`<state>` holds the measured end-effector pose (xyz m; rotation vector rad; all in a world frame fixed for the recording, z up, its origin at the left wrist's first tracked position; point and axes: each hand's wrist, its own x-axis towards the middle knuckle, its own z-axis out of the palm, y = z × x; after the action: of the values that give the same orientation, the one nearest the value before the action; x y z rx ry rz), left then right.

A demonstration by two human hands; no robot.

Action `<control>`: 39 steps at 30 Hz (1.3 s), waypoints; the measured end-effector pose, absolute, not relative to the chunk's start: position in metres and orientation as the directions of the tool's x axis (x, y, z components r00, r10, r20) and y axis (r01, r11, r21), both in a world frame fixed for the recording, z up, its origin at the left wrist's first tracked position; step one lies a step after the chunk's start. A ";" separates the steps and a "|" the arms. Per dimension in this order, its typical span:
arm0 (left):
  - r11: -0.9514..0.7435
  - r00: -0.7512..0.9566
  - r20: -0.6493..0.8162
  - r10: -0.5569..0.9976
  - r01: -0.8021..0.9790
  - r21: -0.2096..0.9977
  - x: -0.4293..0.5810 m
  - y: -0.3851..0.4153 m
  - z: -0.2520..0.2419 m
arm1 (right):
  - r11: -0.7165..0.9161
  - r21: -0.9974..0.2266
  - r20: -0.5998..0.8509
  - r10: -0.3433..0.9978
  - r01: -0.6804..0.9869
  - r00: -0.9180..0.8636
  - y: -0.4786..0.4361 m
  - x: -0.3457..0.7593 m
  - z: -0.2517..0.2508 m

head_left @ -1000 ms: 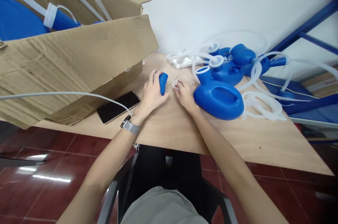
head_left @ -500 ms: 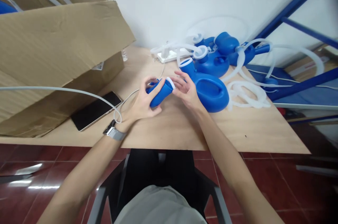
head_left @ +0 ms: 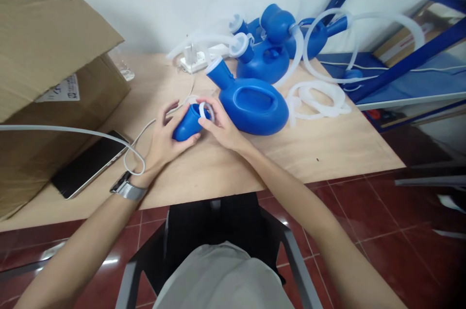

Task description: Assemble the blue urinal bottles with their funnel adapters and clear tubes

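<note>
My left hand (head_left: 163, 136) is wrapped round a small blue plastic cup-like piece (head_left: 187, 127), its open mouth tilted up and to the right. At that mouth, my right hand (head_left: 225, 127) pinches a white ring (head_left: 212, 113) between thumb and fingers. The ring is partly off the rim, and the cup's dark inside shows beside it. Just right of my hands, a blue handled bottle (head_left: 251, 114) lies on its side, its white-rimmed neck pointing up and left. Behind it sits another blue bottle (head_left: 265, 63) with a white ring and clear tubing at its neck.
A cardboard box (head_left: 73, 76) stands at the left, with a phone (head_left: 89, 163) before it. A white cable (head_left: 73, 129) crosses my left wrist. A power strip (head_left: 196, 61) is by the wall; coiled tubing (head_left: 320, 100) lies right, near a blue metal frame (head_left: 393, 63).
My right hand has closed on the white ring and shifted it from the cup's mouth, which now shows open. The cup is turned more upright. The view has swung to the right.
</note>
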<state>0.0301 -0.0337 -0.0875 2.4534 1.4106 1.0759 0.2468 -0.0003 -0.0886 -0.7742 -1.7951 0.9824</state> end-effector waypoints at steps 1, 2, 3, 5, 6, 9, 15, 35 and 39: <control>-0.546 0.295 0.521 0.801 0.718 0.433 0.031 -0.033 -0.088 | 0.487 -0.867 0.421 0.827 0.101 -0.373 -0.001 0.246 -0.089; -0.539 0.293 0.512 0.807 0.720 0.437 0.032 -0.033 -0.088 | 0.487 -0.866 0.422 0.831 0.109 -0.364 -0.002 0.246 -0.090; -0.537 0.304 0.497 0.813 0.721 0.437 0.032 -0.033 -0.089 | 0.488 -0.865 0.422 0.834 0.120 -0.355 -0.003 0.246 -0.090; -0.544 0.338 0.467 0.817 0.720 0.430 0.034 -0.032 -0.089 | 0.490 -0.858 0.419 0.840 0.151 -0.344 -0.006 0.246 -0.092; -0.553 0.357 0.458 0.814 0.718 0.423 0.035 -0.032 -0.089 | 0.488 -0.856 0.416 0.845 0.169 -0.336 -0.008 0.245 -0.092; -0.573 0.392 0.446 0.805 0.709 0.411 0.036 -0.032 -0.088 | 0.481 -0.854 0.414 0.859 0.197 -0.303 -0.012 0.241 -0.094; -0.593 0.375 0.509 0.775 0.710 0.380 0.035 -0.037 -0.092 | 0.539 -0.835 0.496 0.825 0.112 -0.271 -0.016 0.231 -0.095; -0.577 0.434 0.554 0.711 0.810 0.106 0.031 -0.046 -0.083 | 0.544 -0.828 0.484 0.817 0.139 -0.314 -0.027 0.224 -0.084; -0.581 0.435 0.569 0.698 0.808 0.095 0.029 -0.042 -0.087 | 0.480 -0.871 0.426 0.845 0.108 -0.323 -0.026 0.221 -0.090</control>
<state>0.0287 -0.0419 -0.0874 2.8190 1.4981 0.9618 0.2212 -0.0255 -0.0902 -0.8129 -1.7487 0.9439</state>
